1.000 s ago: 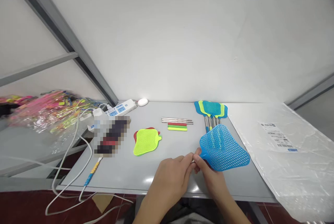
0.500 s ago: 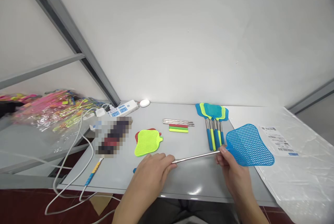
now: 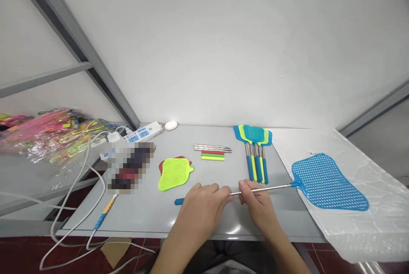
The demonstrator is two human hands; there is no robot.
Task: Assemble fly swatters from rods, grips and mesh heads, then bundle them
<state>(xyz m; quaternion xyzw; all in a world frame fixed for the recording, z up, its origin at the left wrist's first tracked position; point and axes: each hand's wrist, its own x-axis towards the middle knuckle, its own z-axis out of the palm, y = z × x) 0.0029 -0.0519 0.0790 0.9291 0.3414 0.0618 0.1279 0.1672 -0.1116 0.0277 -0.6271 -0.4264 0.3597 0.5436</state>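
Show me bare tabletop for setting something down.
Bare: between the lime mesh head and swatter bundle, in front of the colored grips; also between the white oval object and metal rods. Crowded: around the power strip.

We can read no words, brands or numbers. On the translucent bubble-wrap sheet at the right of the grey table, we see only the edge of a small printed label, mostly behind the blue perforated plastic swatter; its print is too small for us to make out. Any fine marks on the white power strip with blue socket panels are also too small to read.
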